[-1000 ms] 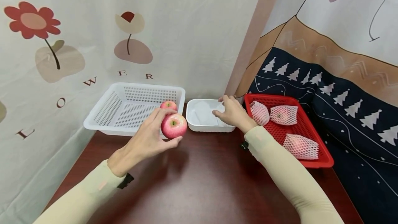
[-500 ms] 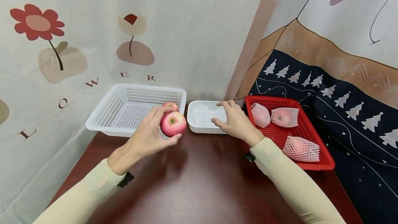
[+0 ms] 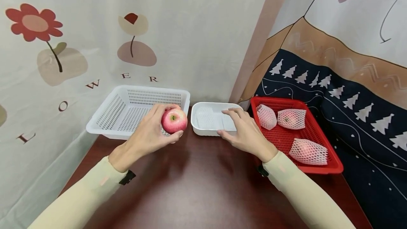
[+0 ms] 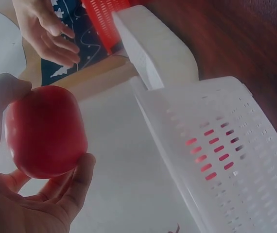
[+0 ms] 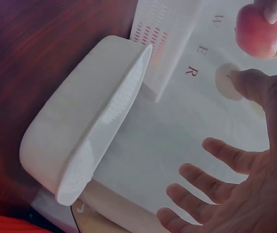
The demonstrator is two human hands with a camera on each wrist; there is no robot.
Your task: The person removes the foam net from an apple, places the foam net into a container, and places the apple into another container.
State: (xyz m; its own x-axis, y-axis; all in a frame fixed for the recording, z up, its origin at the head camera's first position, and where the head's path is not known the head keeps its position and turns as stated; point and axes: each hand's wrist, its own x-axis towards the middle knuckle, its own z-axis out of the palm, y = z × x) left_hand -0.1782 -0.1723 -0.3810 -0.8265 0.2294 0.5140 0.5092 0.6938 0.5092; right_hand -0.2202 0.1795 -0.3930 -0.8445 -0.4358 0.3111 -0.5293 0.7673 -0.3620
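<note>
A red apple [image 3: 174, 120] is in my left hand [image 3: 149, 130], gripped between thumb and fingers in front of the white slotted basket [image 3: 98, 129]. The left wrist view shows this apple [image 4: 46, 131] held up above the basket's edge. Red shows through the basket's slots [image 4: 211, 155], where a second apple lies mostly behind the left hand in the head view. My right hand [image 3: 245, 130] hovers over the right side of a small white tray [image 3: 206, 131], its fingers spread and apart from anything. Some net-like white texture [image 3: 205, 116] shows inside the tray.
At the right stands a red plastic basket [image 3: 335, 167]. In it lie three apples in white foam nets: one at the back left [image 3: 266, 117], one at the back [image 3: 291, 118], one near the front [image 3: 308, 151]. A printed curtain [image 3: 203, 38] hangs behind the dark wooden table [image 3: 203, 193].
My right hand has drawn back from the tray's far right corner, toward me and to the right. My left hand has shifted slightly up and left with the apple, hiding the apple behind it.
</note>
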